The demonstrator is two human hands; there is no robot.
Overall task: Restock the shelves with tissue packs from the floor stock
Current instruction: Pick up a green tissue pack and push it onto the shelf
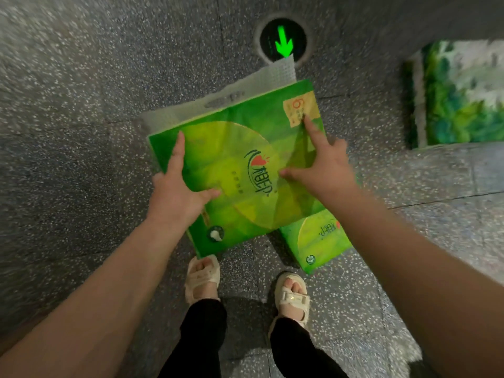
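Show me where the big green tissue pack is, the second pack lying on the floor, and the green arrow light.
big tissue pack (240, 170): head view, on its printed front near the logo.
second pack (319, 238): head view, on its visible top face.
green arrow light (284, 40): head view, on the arrow's shaft.

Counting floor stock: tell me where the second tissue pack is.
Head view, lower right: the second tissue pack lies on the floor, partly under the big pack, by the right foot.
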